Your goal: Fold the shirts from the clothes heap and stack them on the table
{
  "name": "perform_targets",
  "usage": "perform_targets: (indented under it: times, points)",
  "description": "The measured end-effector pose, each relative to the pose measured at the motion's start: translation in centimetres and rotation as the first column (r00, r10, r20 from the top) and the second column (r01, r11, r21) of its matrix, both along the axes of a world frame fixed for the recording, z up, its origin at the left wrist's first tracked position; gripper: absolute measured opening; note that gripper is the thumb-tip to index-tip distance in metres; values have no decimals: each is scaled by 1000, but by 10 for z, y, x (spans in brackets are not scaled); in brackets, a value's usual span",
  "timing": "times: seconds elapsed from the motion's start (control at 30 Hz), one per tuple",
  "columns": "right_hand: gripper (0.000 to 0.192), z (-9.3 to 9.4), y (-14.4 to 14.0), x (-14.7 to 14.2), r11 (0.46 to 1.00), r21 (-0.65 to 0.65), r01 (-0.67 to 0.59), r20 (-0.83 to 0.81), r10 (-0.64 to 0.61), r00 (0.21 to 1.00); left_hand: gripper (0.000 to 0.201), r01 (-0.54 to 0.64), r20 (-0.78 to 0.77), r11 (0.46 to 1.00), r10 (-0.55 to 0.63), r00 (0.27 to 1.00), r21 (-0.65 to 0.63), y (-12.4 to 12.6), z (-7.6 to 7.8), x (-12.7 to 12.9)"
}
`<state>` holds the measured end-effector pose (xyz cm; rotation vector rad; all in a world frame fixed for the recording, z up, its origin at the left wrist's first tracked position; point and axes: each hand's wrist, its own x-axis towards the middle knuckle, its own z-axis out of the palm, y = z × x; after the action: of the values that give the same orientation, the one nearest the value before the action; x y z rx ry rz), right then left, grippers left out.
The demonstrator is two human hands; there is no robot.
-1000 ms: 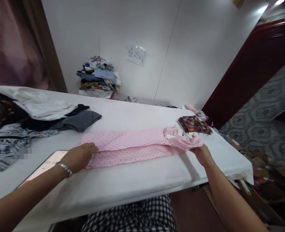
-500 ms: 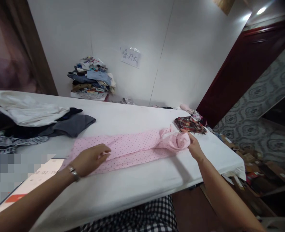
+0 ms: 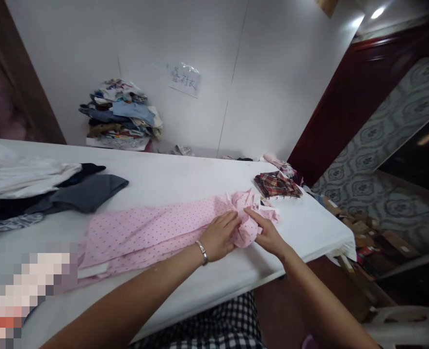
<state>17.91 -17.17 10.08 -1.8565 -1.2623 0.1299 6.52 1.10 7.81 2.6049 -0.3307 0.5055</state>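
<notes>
A pink dotted shirt (image 3: 145, 225) lies in a long folded strip across the white table (image 3: 185, 286). Its right end is bunched up, and a pale label or strip shows near there. My left hand (image 3: 217, 237) has its fingers closed on the left side of this bunched part. On the other side, my right hand (image 3: 268, 233) grips the same bunch, thumb on top and fingers partly hidden beneath the cloth.
A folded red plaid garment (image 3: 278, 184) lies beyond my right hand. White and dark clothes (image 3: 87, 191) are heaped at the left. Behind the table rises a stack of clothes (image 3: 119, 114). A blurred-out phone-like object covers the lower left corner.
My left hand has moved right from the middle of the shirt to its bunched end. My right hand has shifted left and lower, still on the cloth. The view has turned slightly.
</notes>
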Motion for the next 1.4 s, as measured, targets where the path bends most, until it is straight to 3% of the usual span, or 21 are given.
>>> perform_targets:
  times: [0.13, 0.27, 0.43, 0.57, 0.67, 0.83, 0.93, 1.03, 1.17, 1.4]
  points:
    - [63, -5, -8, -1, 998, -44, -47, 14, 48, 999, 30, -2, 78, 984, -12, 997, 179, 0, 3, 0]
    - [68, -12, -13, 5, 997, -70, -36, -51, 33, 998, 7, 47, 87, 987, -61, 994, 155, 1, 21, -15]
    - [79, -31, -14, 28, 993, -113, -24, -253, -6, 968, 5, -6, 11, 989, 7, 1000, -146, -1, 53, -48]
    - [82, -43, -5, 55, 982, -173, 72, -329, -126, 936, 12, -99, -161, 914, 38, 986, -394, 5, 81, -73]
    - [80, -43, 8, 78, 947, -279, 160, -246, -232, 941, 12, -167, -243, 852, 48, 969, -496, 11, 97, -84]
    - [73, -38, 34, 107, 888, -345, 303, -67, -346, 936, 16, -216, -277, 794, 62, 959, -568, 11, 108, -93]
    - [55, -37, 43, 120, 876, -303, 376, -81, -416, 906, 21, -226, -281, 829, 88, 956, -511, 11, 113, -99]
    - [38, -35, 40, 132, 871, -296, 392, -145, -446, 883, 27, -263, -331, 893, 140, 933, -364, 22, 119, -109]
    - [30, -30, 23, 148, 863, -274, 423, -235, -487, 841, 42, -280, -437, 934, 162, 884, -220, 43, 116, -122]
    - [22, -25, 11, 152, 845, -277, 458, -242, -523, 817, 53, -380, -571, 923, 283, 771, -55, 76, 64, -151]
